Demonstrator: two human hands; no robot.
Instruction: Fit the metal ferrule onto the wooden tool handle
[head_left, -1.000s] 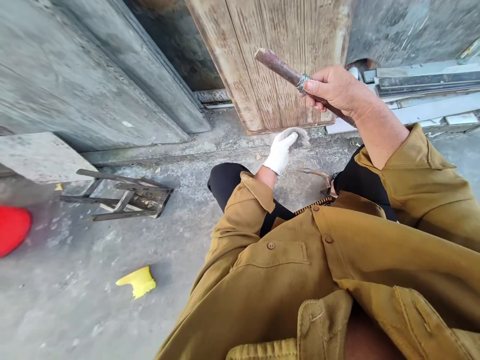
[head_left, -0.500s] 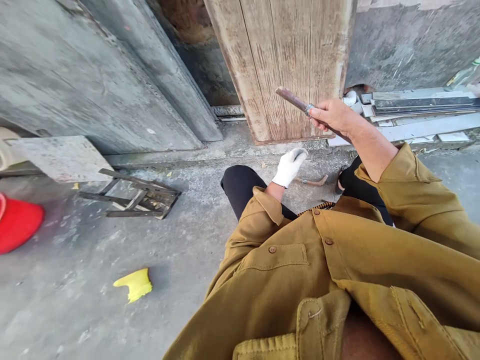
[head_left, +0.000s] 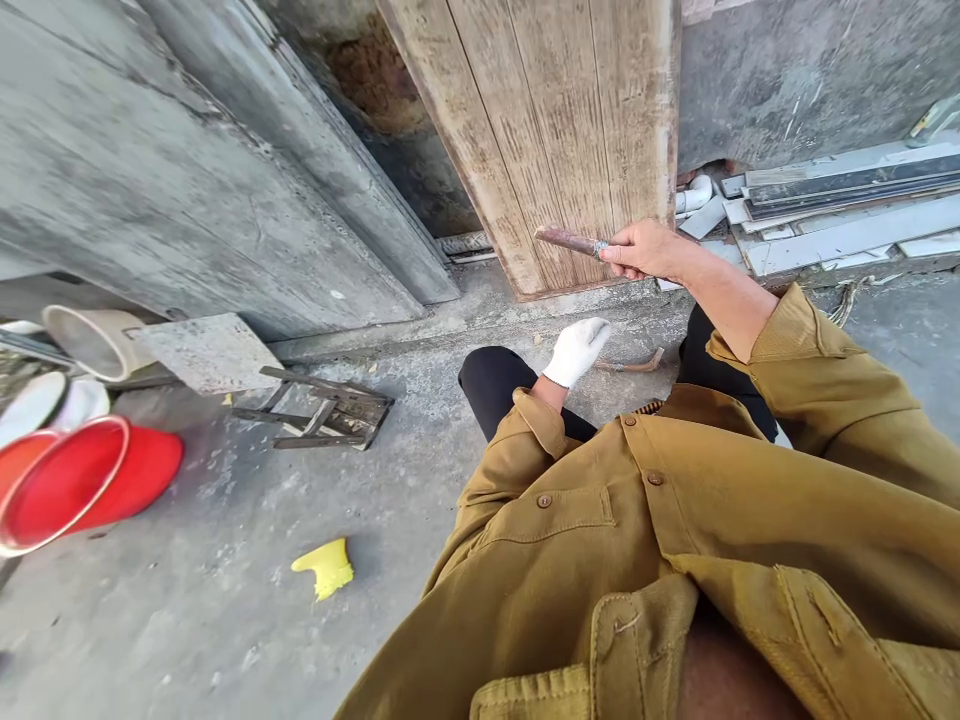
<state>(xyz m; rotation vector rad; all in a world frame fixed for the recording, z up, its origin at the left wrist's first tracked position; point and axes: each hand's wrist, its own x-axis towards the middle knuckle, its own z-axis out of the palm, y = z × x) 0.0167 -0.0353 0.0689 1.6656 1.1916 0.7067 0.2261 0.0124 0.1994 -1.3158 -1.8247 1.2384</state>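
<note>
My bare right hand (head_left: 637,252) is wrapped round a brown wooden stick (head_left: 568,239) with wire bound about it near my thumb. The stick points left in front of a weathered wooden door panel (head_left: 555,120); whether it touches the wood I cannot tell. Above my left knee, my left hand (head_left: 576,352), in a white glove, is curled closed. Its fingertips are hidden, so anything inside the fist does not show. Just beyond it, on the concrete between my legs, lies a curved brown wooden piece (head_left: 636,364).
To the left are a small wooden stool on its side (head_left: 330,410), a speckled board (head_left: 214,352), red basins (head_left: 135,480) and a pale bucket (head_left: 94,342). A yellow scrap (head_left: 326,570) lies on the floor. Stacked strips (head_left: 847,205) and a white pipe (head_left: 696,195) are at the right.
The view has swung left, bringing the red basins and pale bucket further in. My right hand has lowered a little and the stick lies flatter. My left hand stays closed.
</note>
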